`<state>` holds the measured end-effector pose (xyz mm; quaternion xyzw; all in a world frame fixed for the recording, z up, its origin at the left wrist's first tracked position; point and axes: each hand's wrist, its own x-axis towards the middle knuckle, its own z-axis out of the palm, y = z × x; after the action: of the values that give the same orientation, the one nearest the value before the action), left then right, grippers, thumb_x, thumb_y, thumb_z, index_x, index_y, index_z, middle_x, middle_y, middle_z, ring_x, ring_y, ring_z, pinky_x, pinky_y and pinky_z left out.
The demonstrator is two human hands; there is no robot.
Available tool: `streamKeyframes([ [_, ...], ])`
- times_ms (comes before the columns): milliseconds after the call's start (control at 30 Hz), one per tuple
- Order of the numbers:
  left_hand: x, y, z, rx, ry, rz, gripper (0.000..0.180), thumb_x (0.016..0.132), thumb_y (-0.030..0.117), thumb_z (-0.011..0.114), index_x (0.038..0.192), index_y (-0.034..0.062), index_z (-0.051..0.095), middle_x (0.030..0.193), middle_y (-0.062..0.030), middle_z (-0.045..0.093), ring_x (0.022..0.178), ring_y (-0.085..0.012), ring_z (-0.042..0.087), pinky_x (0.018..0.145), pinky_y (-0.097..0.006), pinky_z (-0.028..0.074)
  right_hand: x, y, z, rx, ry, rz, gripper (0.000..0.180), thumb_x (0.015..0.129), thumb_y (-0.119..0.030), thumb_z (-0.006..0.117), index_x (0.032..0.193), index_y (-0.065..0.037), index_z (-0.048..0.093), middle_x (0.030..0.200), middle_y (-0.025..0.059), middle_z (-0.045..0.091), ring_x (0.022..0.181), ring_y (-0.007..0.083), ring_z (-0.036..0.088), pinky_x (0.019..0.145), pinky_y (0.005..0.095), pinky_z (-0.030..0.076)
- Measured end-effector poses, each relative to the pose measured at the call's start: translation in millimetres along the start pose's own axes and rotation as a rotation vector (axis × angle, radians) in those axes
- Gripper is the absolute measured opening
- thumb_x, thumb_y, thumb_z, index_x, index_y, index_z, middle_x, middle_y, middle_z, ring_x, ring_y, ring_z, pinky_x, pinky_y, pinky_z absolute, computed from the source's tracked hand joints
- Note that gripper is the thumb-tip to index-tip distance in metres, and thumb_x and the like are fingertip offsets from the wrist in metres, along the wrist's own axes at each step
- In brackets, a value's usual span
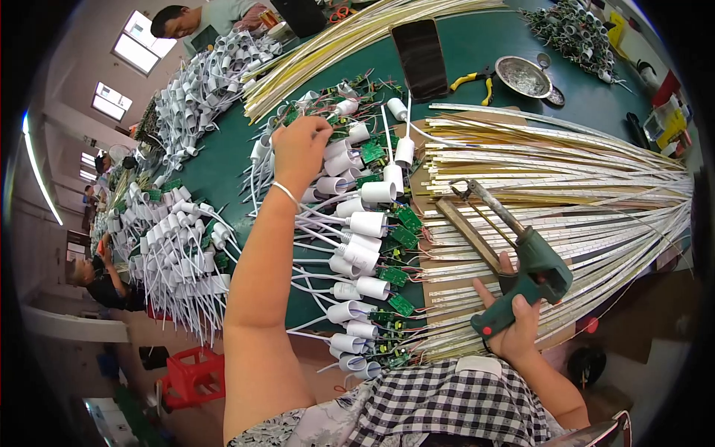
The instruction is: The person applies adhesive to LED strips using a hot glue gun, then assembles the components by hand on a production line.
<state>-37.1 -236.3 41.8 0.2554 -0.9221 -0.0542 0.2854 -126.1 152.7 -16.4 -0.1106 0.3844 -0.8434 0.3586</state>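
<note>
A: Gun [530, 279] sits in the right hand [515, 328], fist wrapped round the grip, tip [468, 192] resting on the strips [551, 171], mid-bench.

B: And the left hand [298, 145]?

A: Stretched out over the white caps [365, 223] & green boards [406, 217], fingers curled down into the pile. Can't tell if it's got one yet.

B: Tips?

A: I'd pinch one cap by its body, not the wires [313, 246], they're tangled. Keep the gun tip parked off the strips' faces, prob hot.

left wrist: thin silver bangle [285, 191] | arms: bare | clothing: black-white checked fabric [454, 406]
</note>
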Motion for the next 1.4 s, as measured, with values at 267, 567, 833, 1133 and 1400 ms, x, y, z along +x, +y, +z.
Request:
streamKeyframes([
  [267,10.0,-42.9,-42.6,-1.235,0.568,-0.385,0.008,0.088,0.007,0.057,0.088,0.0010,0.062,0.091,-0.0102,0.066,0.083,-0.0183,0.059,0.077,-0.028,0.046,3.3,1.9,-1.9,-0.017,0.038,-0.003,0.066,0.087,-0.022,0.056,0.144,-0.020,0.022,0.149,0.0022,0.025,0.140,0.0253,0.024,0.104,0.0619,0.032],
  [567,-22.4,82.6,-114.6,-0.386,-0.012,-0.211,0.010,0.086,0.008,0.061,0.079,0.0031,0.056,0.080,-0.0025,0.054,0.070,-0.0081,0.051,0.060,-0.025,0.042,9.6,0.7,-4.3,0.023,0.025,0.037,0.069,0.086,-0.019,0.057,0.144,-0.020,0.020,0.146,0.0026,0.028,0.140,0.0255,0.023,0.105,0.0632,0.028],
  [833,-128.6,167.1,-31.8,-0.081,-0.559,0.299,0.011,0.068,0.012,0.070,0.074,0.0129,0.060,0.067,-0.0004,0.056,0.061,-0.0194,0.053,0.061,-0.035,0.037,4.2,-2.5,-4.4,0.049,-0.010,0.087,0.069,0.085,-0.018,0.058,0.144,-0.016,0.022,0.146,0.0048,0.028,0.140,0.0267,0.021,0.106,0.0625,0.028],
  [1133,-133.8,175.2,-14.5,-0.009,-0.493,0.302,0.011,0.067,0.014,0.071,0.072,0.0137,0.062,0.068,0.0017,0.057,0.067,-0.0185,0.050,0.072,-0.036,0.033,4.8,-2.8,-8.6,0.045,-0.037,0.114,0.067,0.085,-0.015,0.057,0.144,-0.015,0.022,0.147,0.0055,0.027,0.141,0.0265,0.019,0.107,0.0613,0.027],
  [1400,-140.4,169.8,-15.4,0.083,-0.456,0.370,0.009,0.073,0.015,0.063,0.082,0.0152,0.064,0.078,0.0043,0.056,0.080,-0.0139,0.053,0.083,-0.037,0.031,4.6,-3.7,-5.9,0.029,-0.045,0.155,0.068,0.086,-0.016,0.057,0.144,-0.017,0.021,0.148,0.0051,0.026,0.141,0.0254,0.019,0.108,0.0603,0.027],
])
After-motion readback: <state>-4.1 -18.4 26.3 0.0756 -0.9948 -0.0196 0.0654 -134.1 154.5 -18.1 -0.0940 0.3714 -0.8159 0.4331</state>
